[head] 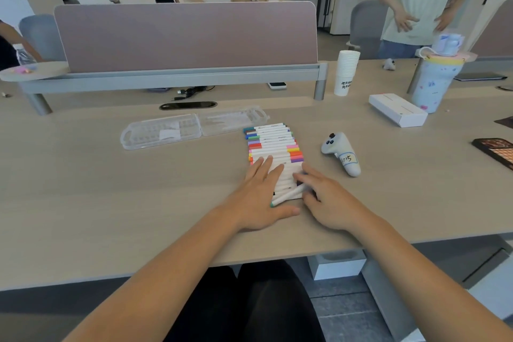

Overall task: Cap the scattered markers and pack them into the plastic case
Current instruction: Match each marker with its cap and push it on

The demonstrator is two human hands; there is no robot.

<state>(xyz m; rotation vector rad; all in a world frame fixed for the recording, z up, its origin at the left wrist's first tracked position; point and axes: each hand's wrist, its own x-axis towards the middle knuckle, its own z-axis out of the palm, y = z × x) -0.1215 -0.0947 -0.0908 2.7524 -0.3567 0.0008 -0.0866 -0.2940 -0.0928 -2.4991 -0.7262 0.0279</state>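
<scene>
Several white markers with coloured caps (273,144) lie side by side in a row on the desk, caps pointing left and right. My left hand (261,191) rests flat on the near left part of the row, fingers straight. My right hand (322,197) touches the near right end of the row, its fingers lying against the markers. One marker with a green tip (286,198) lies slanted across the near end between my hands. The clear plastic case (191,128) lies open and empty to the far left of the markers.
A grey hand controller (342,154) lies right of the markers. Further right stand a stack of paper cups (345,72), a white box (398,110) and a blue tumbler (433,83). A pink divider (186,36) closes the desk's far side. A person stands at far right.
</scene>
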